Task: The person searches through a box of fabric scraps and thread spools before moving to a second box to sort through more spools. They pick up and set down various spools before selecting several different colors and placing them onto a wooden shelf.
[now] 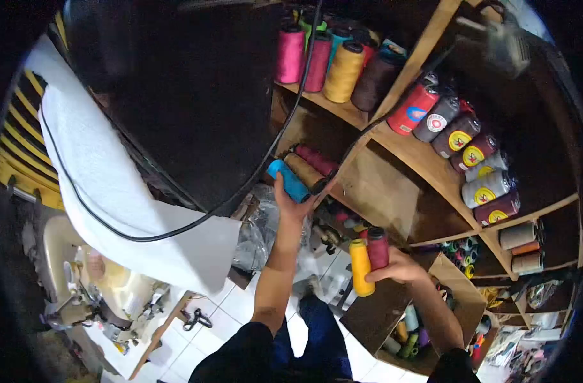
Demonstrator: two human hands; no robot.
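Observation:
My left hand [293, 205] is closed around a bright blue thread spool [287, 180] at the edge of a shelf compartment. Right beside it lie a tan thread spool [305, 171] and a dark pink thread spool [317, 159], both on their sides. Lower and to the right, my right hand [400, 268] grips two spools together: a yellow thread spool [362, 268] and a maroon thread spool [378, 247]. Both are held roughly upright above an open cardboard box [368, 322].
Wooden shelves [448, 163] hold wrapped thread cones [486, 189] and standing spools [342, 71]. More spools lie inside the box. A black cable [266, 163] hangs across the view. White cloth [106, 166] drapes at left, above a sewing machine [122, 300]. Scissors [197, 319] are at lower left.

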